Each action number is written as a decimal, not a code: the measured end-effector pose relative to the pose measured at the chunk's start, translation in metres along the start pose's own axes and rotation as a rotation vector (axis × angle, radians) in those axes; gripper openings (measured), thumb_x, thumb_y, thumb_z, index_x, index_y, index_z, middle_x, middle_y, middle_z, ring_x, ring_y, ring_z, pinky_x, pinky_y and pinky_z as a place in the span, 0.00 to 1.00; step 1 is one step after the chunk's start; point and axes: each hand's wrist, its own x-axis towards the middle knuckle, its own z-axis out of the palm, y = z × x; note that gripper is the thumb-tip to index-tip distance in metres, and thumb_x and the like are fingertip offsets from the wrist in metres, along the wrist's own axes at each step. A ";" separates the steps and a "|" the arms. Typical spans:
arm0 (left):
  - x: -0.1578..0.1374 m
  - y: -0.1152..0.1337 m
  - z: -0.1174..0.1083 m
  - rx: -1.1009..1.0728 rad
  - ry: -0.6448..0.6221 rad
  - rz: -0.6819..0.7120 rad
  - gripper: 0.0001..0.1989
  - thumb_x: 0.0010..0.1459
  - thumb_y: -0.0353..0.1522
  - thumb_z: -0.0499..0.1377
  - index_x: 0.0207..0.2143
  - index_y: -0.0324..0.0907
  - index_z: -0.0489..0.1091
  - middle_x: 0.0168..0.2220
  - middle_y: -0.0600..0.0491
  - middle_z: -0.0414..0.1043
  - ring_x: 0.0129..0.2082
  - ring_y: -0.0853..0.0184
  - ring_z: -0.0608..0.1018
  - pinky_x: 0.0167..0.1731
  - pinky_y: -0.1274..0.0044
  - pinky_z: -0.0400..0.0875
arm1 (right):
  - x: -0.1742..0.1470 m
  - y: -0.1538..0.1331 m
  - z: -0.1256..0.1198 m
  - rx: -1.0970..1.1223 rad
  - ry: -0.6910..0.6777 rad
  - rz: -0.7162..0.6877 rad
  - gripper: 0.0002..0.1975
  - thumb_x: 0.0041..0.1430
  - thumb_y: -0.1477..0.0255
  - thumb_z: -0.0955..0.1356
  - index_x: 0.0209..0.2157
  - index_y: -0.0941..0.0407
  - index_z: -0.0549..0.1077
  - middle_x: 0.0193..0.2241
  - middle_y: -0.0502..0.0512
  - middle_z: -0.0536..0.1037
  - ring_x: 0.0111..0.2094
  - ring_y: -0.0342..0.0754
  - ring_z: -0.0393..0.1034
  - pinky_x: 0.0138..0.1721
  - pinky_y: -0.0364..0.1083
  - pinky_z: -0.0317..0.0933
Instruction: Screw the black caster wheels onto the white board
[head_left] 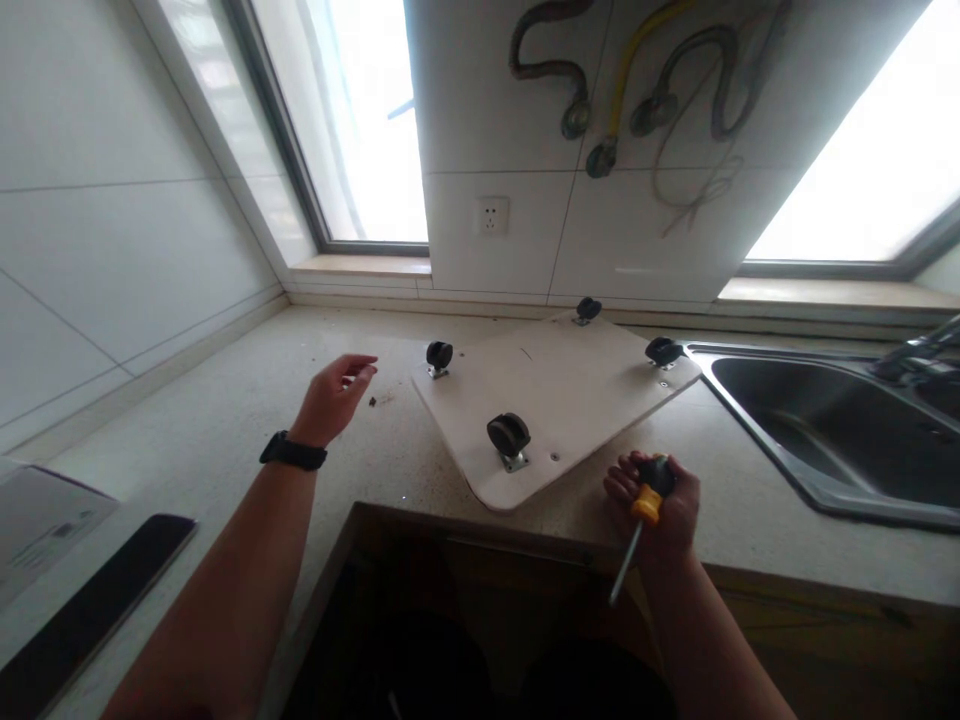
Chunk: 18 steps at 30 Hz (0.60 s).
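A white board lies on the countertop, with a black swivel caster standing wheel-up near its front corner. Other casters are at its left corner, back corner and right corner. My right hand is wrapped round the yellow and black handle of a screwdriver, whose shaft points down toward me. Left of the board, my left hand hovers over the counter with fingers loosely bent and apart, holding nothing visible. Beside it lie tiny dark pieces, perhaps screws, too small to tell.
A steel sink with a tap is at the right. On the left lie a black flat object and a white box. Hoses and a socket are on the tiled wall. The counter's front edge has a cut-in recess.
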 end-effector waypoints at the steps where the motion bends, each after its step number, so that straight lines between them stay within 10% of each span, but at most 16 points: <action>1: -0.002 -0.019 -0.004 0.070 0.012 -0.069 0.19 0.66 0.42 0.54 0.52 0.40 0.73 0.47 0.46 0.79 0.43 0.63 0.80 0.46 0.69 0.75 | 0.000 -0.001 -0.001 0.018 0.006 0.014 0.13 0.50 0.61 0.66 0.28 0.57 0.68 0.23 0.47 0.61 0.20 0.37 0.54 0.17 0.38 0.53; 7: -0.029 -0.095 -0.003 0.237 -0.017 -0.214 0.17 0.59 0.37 0.57 0.44 0.36 0.76 0.40 0.42 0.81 0.37 0.58 0.82 0.41 0.66 0.77 | 0.001 -0.004 -0.005 0.099 0.080 0.021 0.12 0.51 0.59 0.62 0.26 0.54 0.63 0.19 0.46 0.56 0.17 0.42 0.53 0.14 0.42 0.52; 18: -0.019 -0.100 0.033 0.448 -0.074 -0.047 0.14 0.61 0.37 0.57 0.43 0.40 0.77 0.42 0.44 0.80 0.45 0.55 0.79 0.54 0.62 0.67 | 0.005 -0.002 -0.005 0.037 0.095 -0.006 0.10 0.51 0.62 0.64 0.28 0.55 0.64 0.19 0.46 0.57 0.18 0.41 0.53 0.16 0.42 0.54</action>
